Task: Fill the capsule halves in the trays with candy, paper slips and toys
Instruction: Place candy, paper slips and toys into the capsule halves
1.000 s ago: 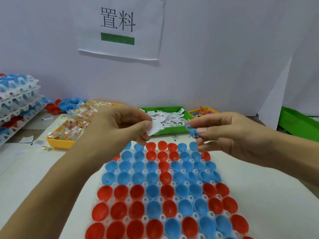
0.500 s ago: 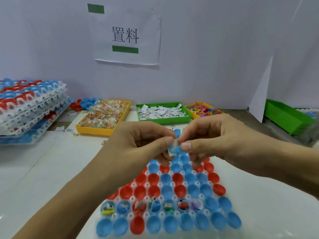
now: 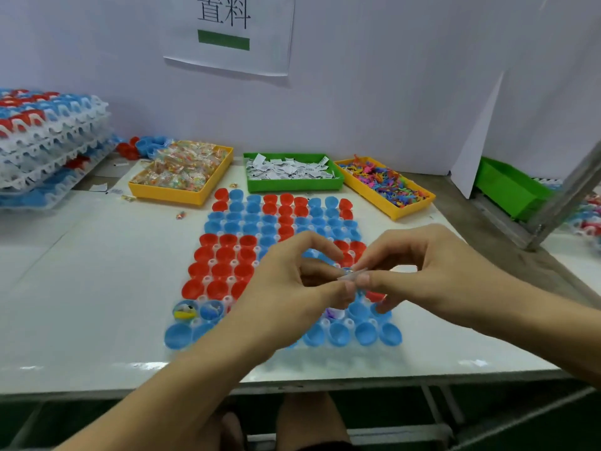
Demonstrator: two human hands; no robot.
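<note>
A: Capsule halves (image 3: 224, 255), red and blue, sit open-side up in a clear tray (image 3: 283, 356) in the middle of the desk (image 3: 97, 288), reaching towards its front edge. Which step is this?

B: Filling, I judge. Only a few cups in the second row from the front hold anything; the rest look bare.

A: And the supplies?

B: Along the back edge: a yellow bin of candy (image 3: 182, 172), a green bin of paper slips (image 3: 292, 170), a yellow bin of toys (image 3: 387, 187).

A: The hands?

B: Left hand (image 3: 292, 288) and right hand (image 3: 419, 275) meet above the tray's front rows, fingertips together pinching a small pale slip (image 3: 353, 275).

A: Next?

B: Probably dropping it into a bare cup near the front.
</note>
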